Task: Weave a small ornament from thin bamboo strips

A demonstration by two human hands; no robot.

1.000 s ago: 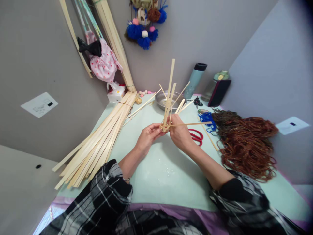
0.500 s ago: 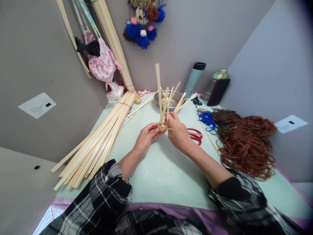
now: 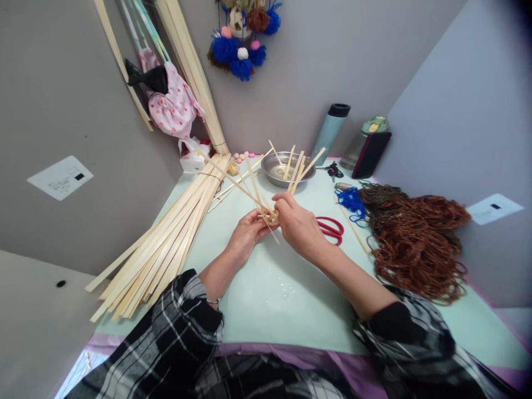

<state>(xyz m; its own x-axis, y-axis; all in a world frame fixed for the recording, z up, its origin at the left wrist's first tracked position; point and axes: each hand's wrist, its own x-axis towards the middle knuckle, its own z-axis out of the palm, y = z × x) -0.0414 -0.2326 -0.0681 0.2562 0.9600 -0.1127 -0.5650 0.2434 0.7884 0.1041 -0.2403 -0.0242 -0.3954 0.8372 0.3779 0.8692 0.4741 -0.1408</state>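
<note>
A small woven piece of pale bamboo strips (image 3: 271,217) is held between my two hands above the table. Its loose strip ends fan out upward to the left and right. My left hand (image 3: 248,230) grips the woven base from the left, thumb and fingers closed on it. On the other side my right hand (image 3: 297,221) is closed at the weave, its fingertips pinching the strips; part of the piece is hidden behind it. Red-handled scissors (image 3: 332,230) lie just right of my right hand, partly covered by it.
A metal bowl (image 3: 274,172) stands behind my hands. Bundled flat strips (image 3: 166,244) lie to the left. Brown yarn (image 3: 415,249) and blue yarn (image 3: 351,200) lie right. A blue tumbler (image 3: 330,133), a bottle (image 3: 355,147) and a phone (image 3: 371,155) stand at the back.
The woven piece has turned in my hands, and its strips, upright before, now spread and lean left and right. The thin strip that crossed over the scissors has moved away from them.
</note>
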